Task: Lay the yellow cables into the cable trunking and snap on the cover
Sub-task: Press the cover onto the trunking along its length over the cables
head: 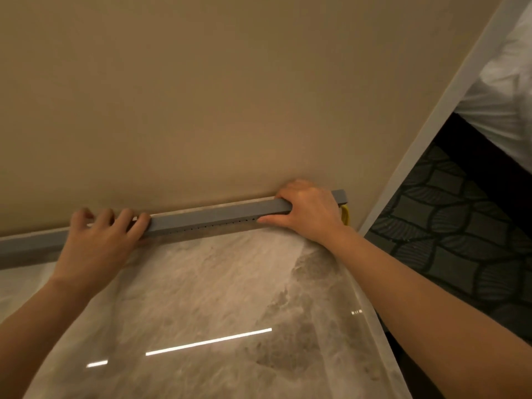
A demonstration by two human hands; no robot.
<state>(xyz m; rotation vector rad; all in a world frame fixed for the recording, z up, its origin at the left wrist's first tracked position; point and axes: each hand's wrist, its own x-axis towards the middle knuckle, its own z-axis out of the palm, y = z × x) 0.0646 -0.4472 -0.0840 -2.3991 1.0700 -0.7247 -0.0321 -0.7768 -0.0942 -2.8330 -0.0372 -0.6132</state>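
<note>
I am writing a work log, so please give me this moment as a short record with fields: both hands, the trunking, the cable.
left hand: fingers lie over the top of the trunking; blurred, grip unclear
right hand: grips the trunking near its right end, thumb along the front
trunking: grey, on the marble surface, along the foot of the beige wall
yellow cable: a short piece shows at the trunking's right end
cover: cannot tell whether snapped on

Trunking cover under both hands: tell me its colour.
The trunking cover is plain grey, best seen in the head view.
</note>
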